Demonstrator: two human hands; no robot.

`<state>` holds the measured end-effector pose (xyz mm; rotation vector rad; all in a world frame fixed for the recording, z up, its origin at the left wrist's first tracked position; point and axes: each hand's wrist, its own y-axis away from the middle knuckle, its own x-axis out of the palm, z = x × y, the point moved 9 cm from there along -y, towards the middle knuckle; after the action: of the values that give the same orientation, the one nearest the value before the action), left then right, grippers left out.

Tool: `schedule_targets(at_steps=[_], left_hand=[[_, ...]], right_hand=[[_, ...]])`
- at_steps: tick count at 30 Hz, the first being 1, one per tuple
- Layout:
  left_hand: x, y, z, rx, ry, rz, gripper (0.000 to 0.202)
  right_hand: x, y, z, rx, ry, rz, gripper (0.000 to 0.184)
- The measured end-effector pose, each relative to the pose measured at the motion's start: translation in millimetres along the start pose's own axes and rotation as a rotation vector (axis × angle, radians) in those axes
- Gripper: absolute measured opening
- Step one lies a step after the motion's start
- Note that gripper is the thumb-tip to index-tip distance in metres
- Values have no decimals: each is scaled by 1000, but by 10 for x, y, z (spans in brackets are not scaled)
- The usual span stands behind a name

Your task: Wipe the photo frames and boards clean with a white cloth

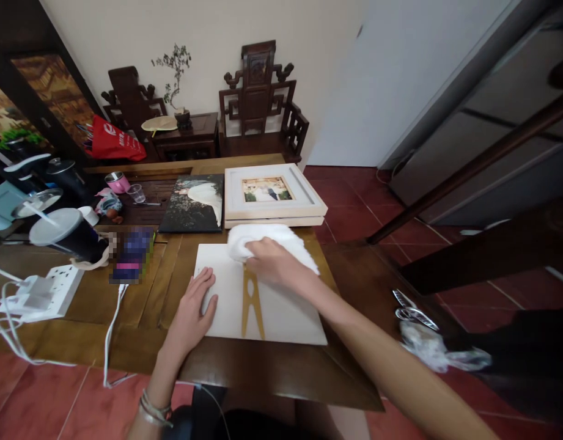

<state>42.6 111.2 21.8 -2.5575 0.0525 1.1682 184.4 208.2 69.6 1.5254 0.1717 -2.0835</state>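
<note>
A pale flat board (290, 315) lies near the table's front edge, with a tan A-shaped piece (251, 305) at its middle, like a frame's easel stand. My left hand (196, 305) rests on the board's left side, fingers stretched out and holding nothing. Bunched under my right hand (267, 260) is a white cloth (290, 241), pressed on the far part of the board. The fingers of that hand are curled into the cloth. The top of the tan piece is hidden by the hand and cloth.
Beyond the board lie stacked white picture frames (274, 211) and a dark photo panel (194, 208). To the left are a phone (132, 253) on a cable, a lidded cup (73, 235) and a power strip (56, 293). Scissors (414, 311) lie at the right.
</note>
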Motion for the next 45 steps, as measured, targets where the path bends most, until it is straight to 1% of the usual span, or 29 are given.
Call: schedule_targets(at_steps=[2,3,5,7,10,12,14,15,17,21,24,26,27,28,30,32,34,36,38,39,40,42,45], left_hand=[[3,-1,-3,0,5,1,35],[4,-1,-3,0,6,2,35],[6,-1,0,-2,7,4,35],[10,-1,4,-2,7,6,34],[19,-4,4,2,4,16,34],[21,-9,1,1,0,22,34],[17,-13,-7,0,0,24,34],[13,-14,-12,0,1,22,34],[8,-15,-19,-1,2,23,33],[1,-13,-18,-6,-5,26,34],[-7,-12,-18,-6,-4,21,34],[-14,-13,-18,-7,-2,14,34],[-17,-14,-19,-7,-2,10,34],[-18,-14,-20,-7,0,9,34],[-14,-14,-23,-5,2,9,34],[-10,-13,-23,-5,3,11,34],[-10,-13,-24,-2,5,9,33],[-10,-15,-24,0,10,8,33],[-10,-19,-23,1,14,9,33],[-9,-20,-21,0,15,10,33],[-8,-22,-18,-1,14,12,33],[-5,-23,-15,-3,11,17,33],[-6,-23,-17,-3,11,19,33]], right_hand=[[2,145,-328,49,14,-44,24],[18,226,-445,55,23,-58,23],[90,420,-556,30,46,-60,21],[208,677,-507,-34,50,-27,23],[431,1162,-261,-148,8,94,31],[519,1452,-106,-189,-40,153,33],[534,1607,-7,-204,-83,182,34],[513,1615,13,-203,-91,182,33],[430,1494,-4,-183,-70,165,31],[212,920,-232,-67,19,126,26],[53,521,-421,12,60,44,20],[3,390,-470,16,77,-13,18],[4,378,-467,4,83,-31,18],[25,402,-447,-15,85,-36,19],[114,557,-367,-71,68,-15,22],[233,826,-258,-129,23,34,27],[358,1153,-143,-178,-31,106,31],[463,1459,-52,-199,-76,189,34],[528,1673,-4,-196,-102,272,34],[538,1729,1,-191,-107,302,34],[530,1743,-10,-182,-107,318,34],[461,1650,-61,-172,-98,297,34],[293,1285,-167,-166,-88,164,30]])
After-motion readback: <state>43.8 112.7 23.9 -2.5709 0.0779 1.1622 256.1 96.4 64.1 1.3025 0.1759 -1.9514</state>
